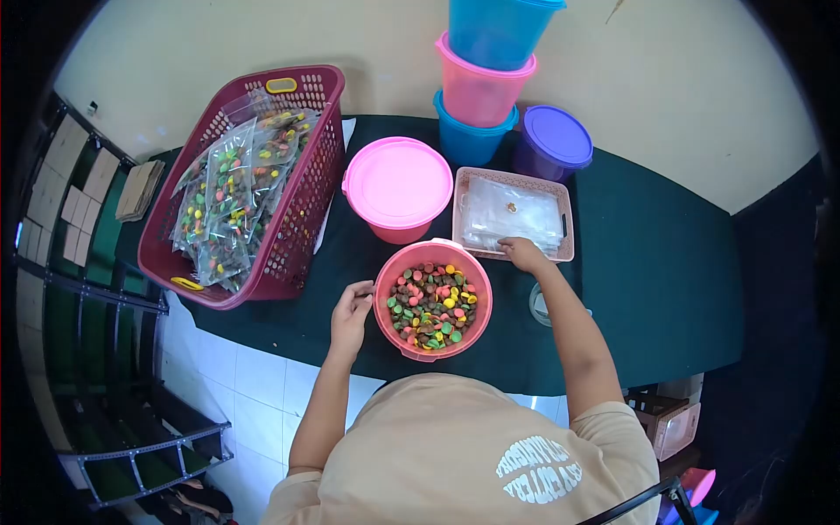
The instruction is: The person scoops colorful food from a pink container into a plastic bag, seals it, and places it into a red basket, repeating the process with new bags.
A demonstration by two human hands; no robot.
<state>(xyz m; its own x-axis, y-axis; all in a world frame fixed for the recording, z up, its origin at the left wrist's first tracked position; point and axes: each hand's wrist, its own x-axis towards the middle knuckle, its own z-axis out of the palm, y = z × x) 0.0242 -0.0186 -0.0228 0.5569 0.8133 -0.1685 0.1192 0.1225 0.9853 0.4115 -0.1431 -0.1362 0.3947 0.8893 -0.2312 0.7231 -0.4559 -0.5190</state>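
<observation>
A round pink tub (382, 320) filled with small pink, yellow, green and brown candies (431, 302) stands near the table's front edge. My left hand (352, 308) is at the tub's left rim, fingers curled; whether they grip the rim is hard to tell. Behind and to the right, a shallow pale pink basket (567, 214) holds a stack of clear plastic bags (516, 214). My right hand (522, 253) reaches to the front edge of that stack, its fingertips on the bags. A clear glass jar (539, 306), partly hidden by my right forearm, stands below the basket.
A large maroon laundry basket (302, 201) full of candy packets (232, 188) stands at the left. Behind the tub is a lidded pink container (399, 184). Blue and pink tubs (481, 83) are stacked at the back, beside a purple tub (556, 140). Metal shelving (114, 293) stands left.
</observation>
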